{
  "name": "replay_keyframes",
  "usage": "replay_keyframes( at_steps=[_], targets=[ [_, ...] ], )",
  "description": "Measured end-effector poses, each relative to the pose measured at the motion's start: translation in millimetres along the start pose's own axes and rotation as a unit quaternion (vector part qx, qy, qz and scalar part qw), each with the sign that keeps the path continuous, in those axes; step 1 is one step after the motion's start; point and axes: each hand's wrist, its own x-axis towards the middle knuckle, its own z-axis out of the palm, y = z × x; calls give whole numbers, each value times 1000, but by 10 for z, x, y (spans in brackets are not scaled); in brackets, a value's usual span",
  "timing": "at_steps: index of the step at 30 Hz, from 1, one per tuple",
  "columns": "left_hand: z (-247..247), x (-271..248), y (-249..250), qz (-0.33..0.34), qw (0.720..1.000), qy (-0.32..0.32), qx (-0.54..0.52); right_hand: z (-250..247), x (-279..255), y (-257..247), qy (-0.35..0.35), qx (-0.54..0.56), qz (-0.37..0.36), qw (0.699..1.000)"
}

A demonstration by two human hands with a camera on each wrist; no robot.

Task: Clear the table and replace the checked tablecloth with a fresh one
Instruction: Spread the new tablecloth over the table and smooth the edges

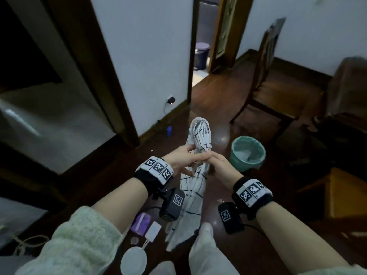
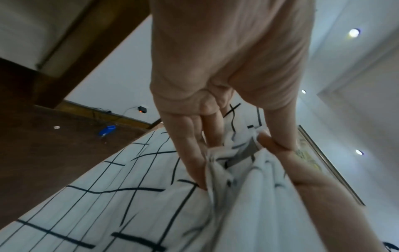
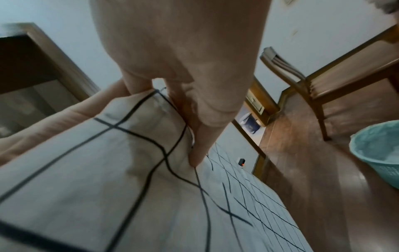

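Observation:
The white tablecloth with black checks (image 1: 199,132) is gathered into a long bunch and held up over the wooden floor, its tail hanging toward my legs. My left hand (image 1: 183,158) grips the bunch from the left, thumb on top and fingers underneath. In the left wrist view the left hand (image 2: 235,150) closes on folds of the cloth (image 2: 129,204). My right hand (image 1: 213,162) pinches the same bunch from the right, just beside the left. In the right wrist view the right hand (image 3: 164,116) presses into the cloth (image 3: 108,170).
A green waste basket (image 1: 248,150) stands on the floor right of the cloth, with a wooden chair (image 1: 266,92) behind it. A purple pouch (image 1: 141,222), a white power bank (image 1: 153,231) and a round white disc (image 1: 133,260) lie near my feet. Dark furniture fills the right side.

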Motion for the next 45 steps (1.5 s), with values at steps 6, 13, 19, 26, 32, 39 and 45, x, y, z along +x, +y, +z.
replay_keyframes(
  at_steps=[6,13,19,26,32,39,45],
  targets=[
    [489,402,416,13,996,-35,80,-615,-84,-199,78,141,17,987],
    [1355,1339,910,54,993,-40,96,-1844,-54,-405,152,168,-3,974],
    [2135,1995,1340,93,986,-72,122,-2908,-83,-531,230,46,-54,971],
    [2580,2768,1703,86,971,-50,217,-3839,-18,-490,327,-42,-2,944],
    [2598,3646,2031,114,931,-61,342,-4519,121,-567,357,-189,80,911],
    [2576,4577,2643,69,900,-110,417,-5168,509,-836,343,-359,228,838],
    [2582,5384,2850,82,797,-201,564,-5528,982,-1080,369,-365,247,818]
  ],
)
